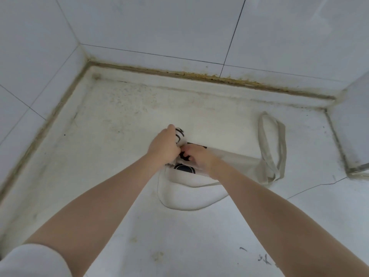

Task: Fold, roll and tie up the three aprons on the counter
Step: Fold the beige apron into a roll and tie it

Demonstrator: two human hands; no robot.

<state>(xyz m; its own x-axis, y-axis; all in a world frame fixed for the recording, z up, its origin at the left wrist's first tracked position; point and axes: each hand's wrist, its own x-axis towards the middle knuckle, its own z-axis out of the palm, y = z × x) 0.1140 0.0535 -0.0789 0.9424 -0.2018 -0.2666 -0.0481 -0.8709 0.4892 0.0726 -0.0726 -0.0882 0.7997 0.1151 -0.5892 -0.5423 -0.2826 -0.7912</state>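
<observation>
A white apron (235,162) with black printed marks lies folded into a narrow strip on the white counter (123,124), running from the middle to the right. Its neck strap loop (271,140) lies at the right end. A thin tie string (179,206) curves in a loop in front of it. My left hand (163,146) grips the rolled left end of the apron. My right hand (197,156) pinches the same roll right beside it, fingers curled over the black print. Only this one apron shows.
Tiled walls (159,27) close off the counter at the back and left, with a stained seam (199,75) along the joint. A white boxy surface (353,126) stands at the right edge. Black scribbles (263,258) mark the counter near the front right.
</observation>
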